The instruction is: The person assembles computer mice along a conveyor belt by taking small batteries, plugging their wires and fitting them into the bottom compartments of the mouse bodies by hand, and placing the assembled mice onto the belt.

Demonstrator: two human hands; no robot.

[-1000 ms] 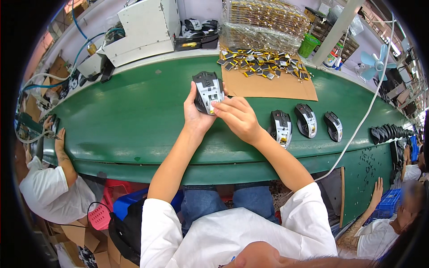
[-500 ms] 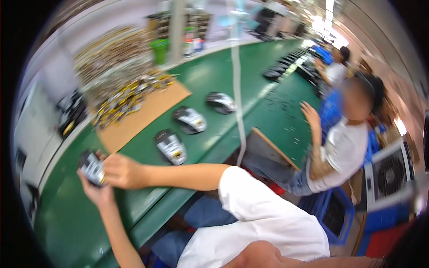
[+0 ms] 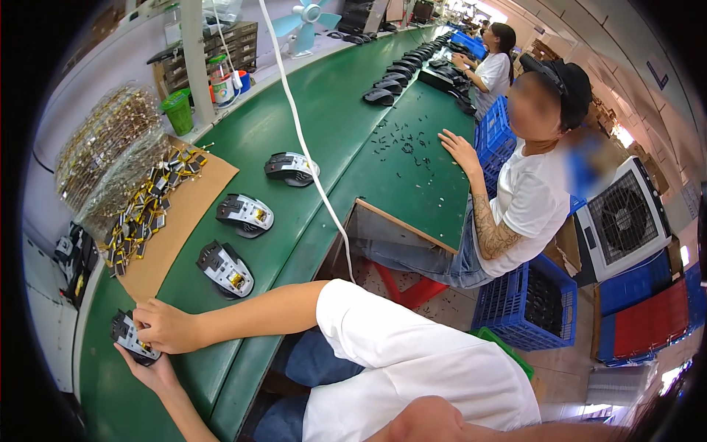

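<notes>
You sit at a long green table (image 3: 346,110) that runs away from you up the frame, with a lower green ledge along its near side. A white cable (image 3: 302,140) hangs across it from above. On your left lies a sheet of brown cardboard (image 3: 184,214) strewn with small yellow and black parts (image 3: 147,210), and behind those stand stacks of clear trays (image 3: 110,140). A green cup (image 3: 177,112) and a small pale fan (image 3: 303,18) stand along the far wall. Three half-built computer mice rest in a row on the green surface: one nearest you (image 3: 224,269), one in the middle (image 3: 244,214), one farthest (image 3: 292,169). More dark mouse shells (image 3: 394,77) line up farther along. To your right a co-worker in a white shirt and dark cap (image 3: 534,199) sits at the ledge, one hand flat among small black bits (image 3: 405,144); blue crates (image 3: 534,306) and a box fan (image 3: 622,217) stand on the floor beside that person.

The open mouse body (image 3: 131,337) you are working on is at the far left, off the surface, between both your hands. Your left hand (image 3: 151,372) cups it from below, fingers curled up round its underside. Your right hand (image 3: 166,326) lies over its top, fingers bent and pressing down on it, forearm stretched across the edge of the table.
</notes>
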